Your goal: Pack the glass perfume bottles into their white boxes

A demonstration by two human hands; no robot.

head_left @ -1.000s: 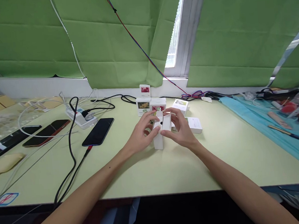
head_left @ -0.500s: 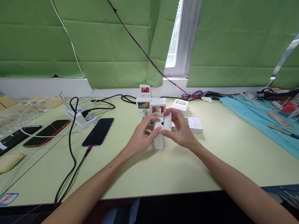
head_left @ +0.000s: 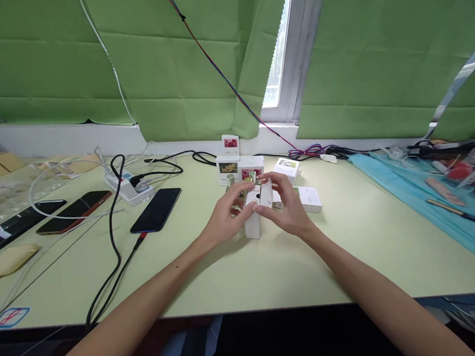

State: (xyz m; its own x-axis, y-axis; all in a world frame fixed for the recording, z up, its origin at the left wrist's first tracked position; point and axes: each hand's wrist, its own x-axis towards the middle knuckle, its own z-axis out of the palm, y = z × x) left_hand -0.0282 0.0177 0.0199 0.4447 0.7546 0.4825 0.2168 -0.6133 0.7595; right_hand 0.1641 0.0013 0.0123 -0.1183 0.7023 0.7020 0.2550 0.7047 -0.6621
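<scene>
A small white carton point(head_left: 253, 229) stands upright on the table with its top flap raised on the right side. My left hand point(head_left: 227, 209) grips the carton from the left, thumb at the front of its top edge. On the other side, my right hand point(head_left: 285, 204) pinches the raised flap. A dark round hole shows in the white surface at the carton's top. Just behind are two gold-capped bottles point(head_left: 230, 179), mostly hidden by my fingers. White boxes with flower pictures point(head_left: 228, 166) are stacked farther back, and another white box point(head_left: 310, 198) lies by my right hand.
To the left lie several phones point(head_left: 156, 209), cables and a white power strip point(head_left: 129, 189). A light blue sheet point(head_left: 421, 207) with a pen point(head_left: 461, 213) on it covers the right side, where part of another person's arm shows. Green curtains hang behind the table.
Almost nothing differs. My fingers have shifted very slightly at the carton's top, and the flap is tilted a little differently.
</scene>
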